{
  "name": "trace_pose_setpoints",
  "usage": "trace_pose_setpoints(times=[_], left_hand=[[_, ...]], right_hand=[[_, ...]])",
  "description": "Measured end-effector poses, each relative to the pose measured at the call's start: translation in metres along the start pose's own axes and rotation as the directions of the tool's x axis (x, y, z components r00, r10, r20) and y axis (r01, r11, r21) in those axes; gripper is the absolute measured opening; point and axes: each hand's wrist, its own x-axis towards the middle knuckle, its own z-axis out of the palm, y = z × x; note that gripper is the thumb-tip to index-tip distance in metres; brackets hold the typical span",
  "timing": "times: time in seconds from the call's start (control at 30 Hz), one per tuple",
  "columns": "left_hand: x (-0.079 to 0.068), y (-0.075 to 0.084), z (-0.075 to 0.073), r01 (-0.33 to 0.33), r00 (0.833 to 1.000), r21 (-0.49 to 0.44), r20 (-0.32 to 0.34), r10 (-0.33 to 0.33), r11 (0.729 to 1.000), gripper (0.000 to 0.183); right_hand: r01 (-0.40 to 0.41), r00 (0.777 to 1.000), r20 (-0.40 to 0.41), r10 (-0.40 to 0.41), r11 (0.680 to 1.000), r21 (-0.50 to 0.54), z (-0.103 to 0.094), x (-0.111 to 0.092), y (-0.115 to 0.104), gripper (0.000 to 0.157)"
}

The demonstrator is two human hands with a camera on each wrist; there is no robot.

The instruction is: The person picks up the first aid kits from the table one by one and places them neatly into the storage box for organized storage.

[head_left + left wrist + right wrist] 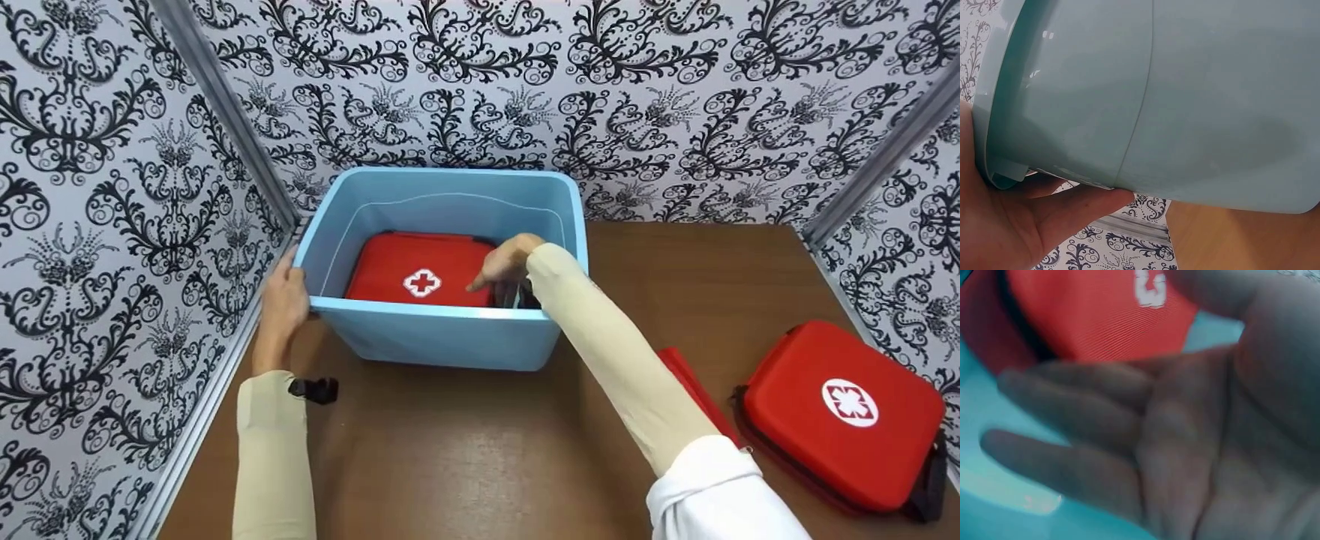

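A light-blue plastic bin [442, 337] stands on the table against the back wall. Inside it lies a red first-aid bag [397, 266] with a white-outlined cross facing up. My left hand [285, 300] grips the bin's left rim near the front corner; in the left wrist view a digit lies along the outer wall below the rim. Reaching over the front right of the bin, my right hand [510, 259] is down inside it at the bag's right side. In the right wrist view its fingers [1067, 467] are extended and spread beside the red bag, with nothing in the palm.
A second red first-aid case [840, 412] with a white round emblem lies on the table [450, 457] at the right. Another red item [694, 394] shows partly behind my right forearm. Patterned walls [487, 82] enclose the table at the back and both sides.
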Motion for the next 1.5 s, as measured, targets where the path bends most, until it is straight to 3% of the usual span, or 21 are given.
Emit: trace_pose_setpoints(times=[0.13,0.27,0.37,0.5,0.57,0.7,0.8,0.93,1.1,1.3,1.5], left_hand=[[0.001,0.002,0.001,-0.006,1.000,-0.012,0.012,0.006,1.000,0.049],[0.001,0.002,0.002,-0.009,1.000,-0.019,0.020,0.009,1.000,0.049],[0.001,0.002,0.002,-0.015,1.000,-0.022,0.020,0.016,1.000,0.049],[0.003,0.000,0.001,-0.013,1.000,-0.015,0.027,0.013,1.000,0.049],[0.003,-0.002,0.001,-0.007,1.000,-0.015,0.030,0.008,1.000,0.049],[0.002,-0.004,-0.002,-0.013,0.999,-0.020,0.038,0.014,1.000,0.049],[0.001,-0.004,-0.003,-0.022,0.999,-0.032,0.036,0.023,0.999,0.048],[-0.001,-0.003,-0.002,-0.033,0.999,-0.047,0.011,0.034,0.998,0.048],[-0.001,-0.002,0.000,-0.051,0.999,-0.058,0.003,0.051,0.997,0.048],[-0.002,-0.002,0.000,-0.029,0.999,-0.054,0.031,0.031,0.998,0.047],[-0.002,-0.003,-0.004,-0.014,0.998,-0.073,0.057,0.019,0.997,0.048]], right_hand=[[0.042,0.995,-0.094,-0.034,0.995,0.092,-0.007,-0.009,0.000,0.061],[0.108,0.988,-0.120,-0.093,0.986,0.126,-0.014,-0.022,-0.005,0.057],[0.172,0.977,-0.145,-0.158,0.981,0.093,-0.019,-0.035,-0.012,0.056],[0.221,0.944,-0.234,-0.231,0.973,-0.070,-0.023,-0.051,-0.021,0.054],[0.237,0.905,-0.316,-0.284,0.955,-0.181,-0.023,-0.057,-0.025,0.052],[0.219,0.796,-0.472,-0.378,0.908,-0.359,-0.018,-0.068,-0.033,0.045],[0.156,0.750,-0.541,-0.379,0.898,-0.412,-0.011,-0.078,-0.037,0.042],[0.073,0.708,-0.593,-0.385,0.874,-0.480,-0.002,-0.088,-0.036,0.042],[0.025,0.621,-0.629,-0.468,0.814,-0.580,0.004,-0.103,-0.026,0.041],[0.025,0.529,-0.645,-0.552,0.769,-0.639,0.011,-0.115,-0.003,0.042],[0.030,0.422,-0.652,-0.630,0.728,-0.685,0.019,-0.122,0.021,0.040]])
